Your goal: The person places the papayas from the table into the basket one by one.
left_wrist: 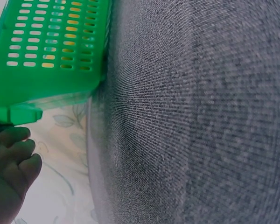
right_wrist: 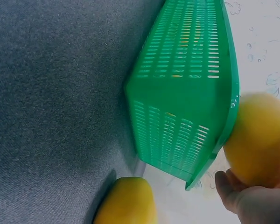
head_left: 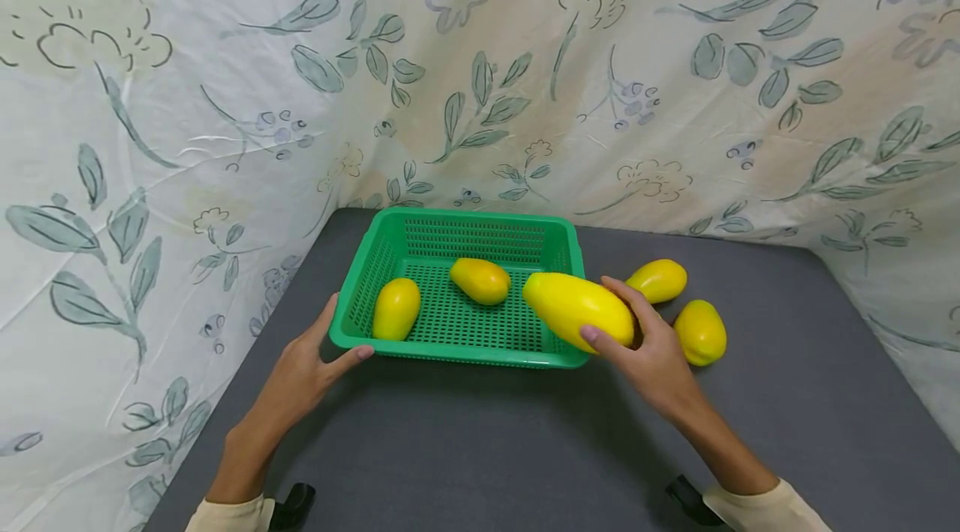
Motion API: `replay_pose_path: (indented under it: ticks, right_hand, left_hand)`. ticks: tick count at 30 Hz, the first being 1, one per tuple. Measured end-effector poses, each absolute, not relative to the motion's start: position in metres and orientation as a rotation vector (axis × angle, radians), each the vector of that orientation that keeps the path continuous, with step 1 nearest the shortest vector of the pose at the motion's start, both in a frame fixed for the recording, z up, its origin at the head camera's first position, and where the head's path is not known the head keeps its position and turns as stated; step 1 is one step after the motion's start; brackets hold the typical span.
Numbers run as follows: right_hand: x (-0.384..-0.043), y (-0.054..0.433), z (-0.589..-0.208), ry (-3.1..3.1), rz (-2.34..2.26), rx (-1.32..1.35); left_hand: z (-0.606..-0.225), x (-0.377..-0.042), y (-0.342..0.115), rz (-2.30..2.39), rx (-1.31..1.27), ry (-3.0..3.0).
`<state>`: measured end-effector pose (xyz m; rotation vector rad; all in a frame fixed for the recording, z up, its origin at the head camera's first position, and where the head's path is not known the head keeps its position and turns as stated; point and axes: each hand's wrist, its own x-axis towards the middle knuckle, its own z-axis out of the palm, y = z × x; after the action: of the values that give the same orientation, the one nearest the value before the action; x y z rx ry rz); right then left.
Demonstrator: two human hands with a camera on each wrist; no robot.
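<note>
A green plastic basket [head_left: 465, 355] with slotted walls stands on the dark grey table. My left hand [head_left: 303, 369] holds its near left corner, thumb along the near rim and fingers at the left side. In the left wrist view, the fingers [left_wrist: 19, 151] curl beside the rim. Over the basket's near right corner, my right hand [head_left: 651, 353] grips a large yellow fruit [head_left: 576, 307], long and tapered like a papaya. The right wrist view shows this fruit [right_wrist: 259, 140] just past the rim. Inside the basket lie two yellow mangoes, one at left [head_left: 396, 309] and one near the middle [head_left: 480, 281].
Right of the basket, two more yellow fruits rest on the table [head_left: 787, 399]: an oblong one [head_left: 660, 280] farther back and a rounder one [head_left: 701, 333] nearer. A floral cloth [head_left: 480, 90] hangs behind the table and along its sides.
</note>
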<state>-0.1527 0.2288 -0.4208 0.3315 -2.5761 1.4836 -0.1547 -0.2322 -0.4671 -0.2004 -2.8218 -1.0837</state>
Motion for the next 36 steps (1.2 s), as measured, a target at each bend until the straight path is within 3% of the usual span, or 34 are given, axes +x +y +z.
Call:
replay_pose_path:
  ticks: [6, 36]
  right_hand:
    - [-0.152, 0.231, -0.423, -2.542, 1.57, 0.414]
    - [-0.148, 0.257, -0.429, -2.525, 1.488, 0.318]
  left_hand:
    - [-0.467, -0.154, -0.232, -1.096, -0.211, -2.815]
    - [-0.465, -0.153, -0.231, -1.089, -0.206, -2.825]
